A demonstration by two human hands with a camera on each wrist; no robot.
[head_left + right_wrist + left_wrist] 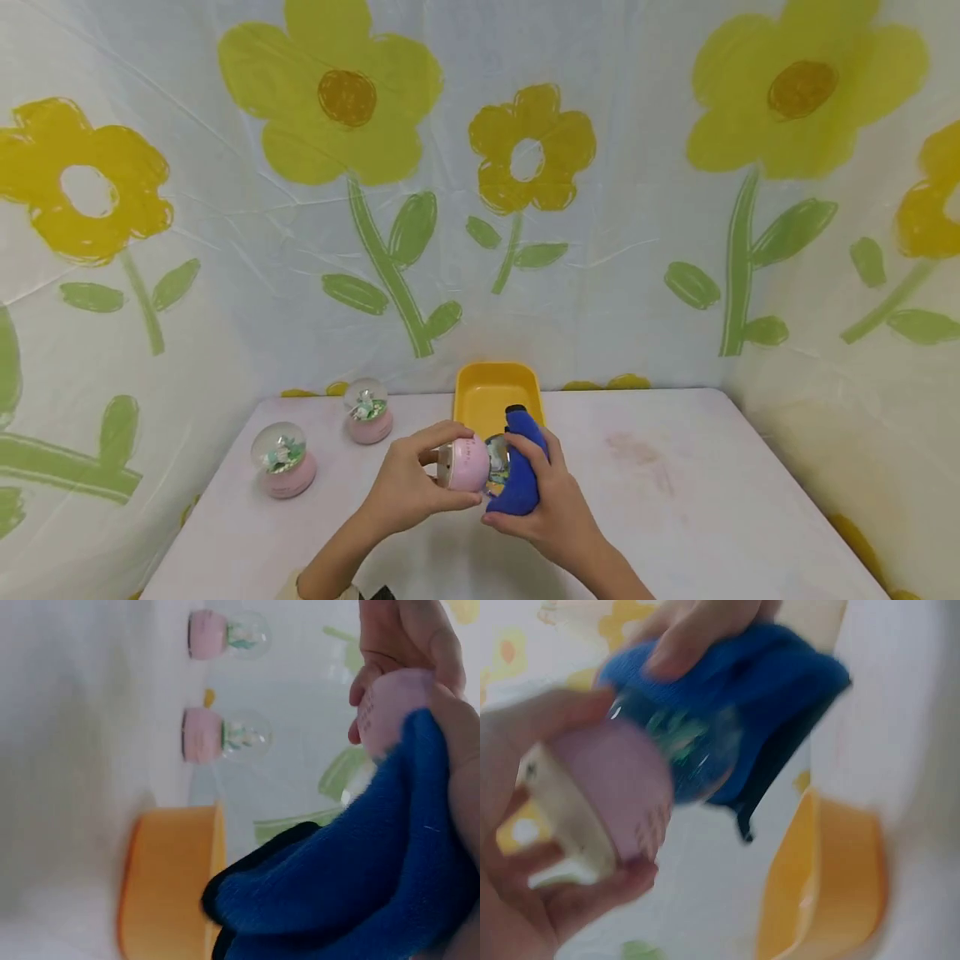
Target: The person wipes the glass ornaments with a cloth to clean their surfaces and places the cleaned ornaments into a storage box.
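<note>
Tipped on its side, a snow globe (471, 464) with a pink base is held up over the table's near part. My left hand (408, 479) grips the pink base, fingers on one side and thumb on the other. With my right hand (551, 500) I hold a blue cloth (522, 475) against the glass dome (694, 746), covering its far end. Green and white shapes show inside the dome in the left wrist view. Dark edging runs along the cloth (337, 877), which hangs in folds in the right wrist view.
Two more snow globes with pink bases stand upright at the left, a nearer one (288, 475) and a farther one (370, 425). A yellow tray (480, 392) sits at the table's back, just beyond my hands. Flower-printed white sheeting (615, 300) encloses the white table (750, 517).
</note>
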